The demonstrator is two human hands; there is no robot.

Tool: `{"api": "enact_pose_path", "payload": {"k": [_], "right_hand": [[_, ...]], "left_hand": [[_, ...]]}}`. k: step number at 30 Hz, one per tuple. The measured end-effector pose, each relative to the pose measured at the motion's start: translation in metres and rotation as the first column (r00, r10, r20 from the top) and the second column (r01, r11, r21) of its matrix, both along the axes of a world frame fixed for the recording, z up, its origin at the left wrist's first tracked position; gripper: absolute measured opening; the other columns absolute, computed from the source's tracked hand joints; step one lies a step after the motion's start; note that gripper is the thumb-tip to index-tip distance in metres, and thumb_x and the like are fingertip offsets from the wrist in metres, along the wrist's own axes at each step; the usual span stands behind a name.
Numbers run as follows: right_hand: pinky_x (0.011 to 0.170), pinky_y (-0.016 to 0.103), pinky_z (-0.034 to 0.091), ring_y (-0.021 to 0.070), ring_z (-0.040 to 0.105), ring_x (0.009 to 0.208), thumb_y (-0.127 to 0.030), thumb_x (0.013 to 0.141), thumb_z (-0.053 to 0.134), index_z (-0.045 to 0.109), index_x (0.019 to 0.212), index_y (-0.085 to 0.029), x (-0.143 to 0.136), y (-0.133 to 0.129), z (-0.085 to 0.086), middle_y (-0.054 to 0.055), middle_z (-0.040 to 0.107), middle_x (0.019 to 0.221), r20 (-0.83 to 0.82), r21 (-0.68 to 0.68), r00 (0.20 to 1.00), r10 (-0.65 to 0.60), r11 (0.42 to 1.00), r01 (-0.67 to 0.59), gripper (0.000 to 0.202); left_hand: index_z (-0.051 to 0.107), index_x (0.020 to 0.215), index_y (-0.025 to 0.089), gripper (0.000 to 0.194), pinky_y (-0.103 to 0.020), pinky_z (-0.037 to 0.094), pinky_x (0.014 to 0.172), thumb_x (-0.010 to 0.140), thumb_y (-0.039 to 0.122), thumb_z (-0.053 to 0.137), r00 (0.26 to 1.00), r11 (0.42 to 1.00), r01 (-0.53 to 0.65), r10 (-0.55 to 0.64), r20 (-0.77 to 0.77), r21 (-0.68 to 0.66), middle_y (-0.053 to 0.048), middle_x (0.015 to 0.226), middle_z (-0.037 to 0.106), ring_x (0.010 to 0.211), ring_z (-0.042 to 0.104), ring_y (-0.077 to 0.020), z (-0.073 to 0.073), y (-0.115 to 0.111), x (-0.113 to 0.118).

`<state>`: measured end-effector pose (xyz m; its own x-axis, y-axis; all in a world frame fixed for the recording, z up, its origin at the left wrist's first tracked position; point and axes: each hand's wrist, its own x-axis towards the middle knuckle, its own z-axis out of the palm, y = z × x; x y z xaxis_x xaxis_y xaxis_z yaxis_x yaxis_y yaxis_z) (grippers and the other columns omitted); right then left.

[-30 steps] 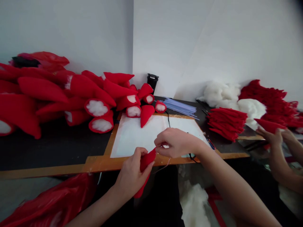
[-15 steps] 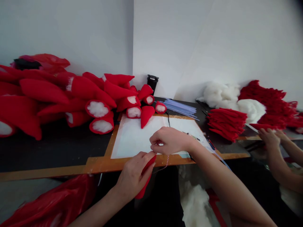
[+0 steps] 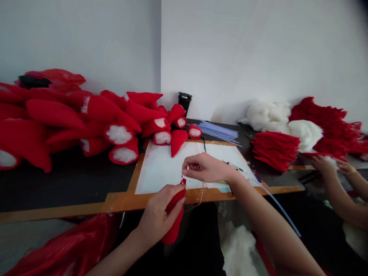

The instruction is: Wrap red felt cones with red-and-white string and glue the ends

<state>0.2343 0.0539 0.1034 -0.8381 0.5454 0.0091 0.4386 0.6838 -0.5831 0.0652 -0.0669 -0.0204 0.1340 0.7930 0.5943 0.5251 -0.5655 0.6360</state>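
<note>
A red stuffed piece (image 3: pixel 173 229) is gripped in my left hand (image 3: pixel 161 212), over the front edge of the table. Its narrow tip points up and away from me. Just above that tip, my right hand (image 3: pixel 202 167) pinches a red-and-white twisted cord (image 3: pixel 202 194). A short stretch of cord runs from the tip to my right fingers, and another part hangs in a loop below my right hand. White paper (image 3: pixel 161 172) lies on the board behind both hands.
Red cones with white stuffing (image 3: pixel 123 153) are heaped at the left. Pale blue strips (image 3: pixel 218 132), folded red fabric (image 3: pixel 276 149) and white fluff (image 3: pixel 267 115) lie to the right. Another person's hands (image 3: pixel 326 166) work at far right. A black container (image 3: pixel 184 102) stands behind.
My left hand and the red piece have moved slightly down and left. The tip and the cord above it now show below my right fingers. The other person's hands have shifted.
</note>
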Motion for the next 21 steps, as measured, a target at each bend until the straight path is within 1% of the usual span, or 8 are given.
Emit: {"api": "enact_pose_path", "payload": {"k": [2,4,6,10,13,15,18,21], "right_hand": [[0.064,0.022,0.038,0.0102,0.05,0.066,-0.03,0.092,0.059,0.068,0.09,-0.014,0.003,0.003,-0.01,-0.002,0.061,0.073,-0.094,-0.133,0.995,-0.016,0.991,0.004,0.018],[0.064,0.023,0.04,0.0105,0.049,0.067,-0.031,0.093,0.058,0.067,0.089,-0.014,0.004,0.003,-0.021,-0.002,0.06,0.075,-0.182,-0.256,0.982,-0.041,0.967,-0.007,0.019],[0.064,0.023,0.04,0.0106,0.049,0.068,-0.031,0.092,0.06,0.065,0.087,-0.015,0.003,-0.001,-0.03,-0.001,0.059,0.076,-0.26,-0.332,0.962,-0.078,0.943,-0.013,0.018],[0.065,0.023,0.039,0.0109,0.049,0.068,-0.031,0.092,0.062,0.066,0.087,-0.015,-0.003,-0.017,-0.04,-0.001,0.059,0.076,-0.358,-0.371,0.922,-0.146,0.929,0.003,0.017],[0.068,0.025,0.042,0.0117,0.053,0.071,-0.03,0.09,0.065,0.067,0.087,-0.016,-0.011,-0.023,-0.045,-0.001,0.062,0.078,-0.408,-0.413,0.893,-0.189,0.911,0.005,0.015],[0.071,0.026,0.044,0.0125,0.056,0.072,-0.031,0.088,0.068,0.068,0.086,-0.016,-0.018,-0.024,-0.05,0.0,0.065,0.079,-0.437,-0.467,0.876,-0.205,0.884,-0.027,0.015],[0.072,0.027,0.046,0.013,0.059,0.072,-0.033,0.084,0.072,0.068,0.084,-0.017,-0.029,-0.021,-0.06,0.0,0.067,0.078,-0.466,-0.566,0.859,-0.215,0.818,-0.103,0.016],[0.072,0.027,0.047,0.0132,0.06,0.073,-0.033,0.081,0.074,0.068,0.083,-0.017,-0.033,-0.022,-0.065,0.0,0.067,0.079,-0.479,-0.611,0.851,-0.216,0.778,-0.147,0.018]], "left_hand": [[0.053,0.125,0.026,0.034,-0.029,0.052,0.094,0.094,0.015,0.058,0.999,1.0,-0.017,0.018,0.05,-0.024,-0.004,0.112,0.068,0.104,0.066,-0.0163,0.001,-0.002,-0.001],[0.055,0.122,0.027,0.031,-0.028,0.053,0.092,0.093,0.018,0.06,0.992,0.997,-0.037,0.045,0.115,-0.066,-0.003,0.111,0.069,0.101,0.067,-0.0162,0.001,-0.005,-0.003],[0.057,0.12,0.027,0.029,-0.028,0.055,0.089,0.092,0.021,0.062,0.98,0.993,-0.051,0.07,0.184,-0.104,-0.003,0.112,0.069,0.098,0.069,-0.0167,0.002,-0.008,-0.005],[0.059,0.118,0.027,0.028,-0.028,0.059,0.083,0.09,0.024,0.064,0.953,0.991,-0.058,0.092,0.288,-0.124,-0.004,0.11,0.069,0.091,0.07,-0.0165,0.004,-0.014,-0.008],[0.06,0.117,0.029,0.031,-0.026,0.059,0.082,0.088,0.02,0.065,0.948,0.994,-0.038,0.067,0.311,-0.1,-0.002,0.108,0.069,0.091,0.07,-0.0154,0.006,-0.015,-0.007],[0.06,0.117,0.03,0.033,-0.026,0.059,0.083,0.087,0.019,0.066,0.949,0.995,-0.029,0.056,0.309,-0.093,-0.002,0.108,0.069,0.092,0.07,-0.0156,0.005,-0.016,-0.007],[0.06,0.118,0.03,0.034,-0.028,0.059,0.084,0.086,0.02,0.067,0.948,0.993,-0.023,0.058,0.313,-0.113,-0.003,0.108,0.069,0.092,0.07,-0.0171,0.002,-0.017,-0.007],[0.059,0.118,0.031,0.033,-0.028,0.06,0.081,0.088,0.021,0.067,0.927,0.988,0.023,0.037,0.373,-0.155,-0.003,0.109,0.068,0.09,0.071,-0.0171,-0.001,-0.019,-0.009]]}}
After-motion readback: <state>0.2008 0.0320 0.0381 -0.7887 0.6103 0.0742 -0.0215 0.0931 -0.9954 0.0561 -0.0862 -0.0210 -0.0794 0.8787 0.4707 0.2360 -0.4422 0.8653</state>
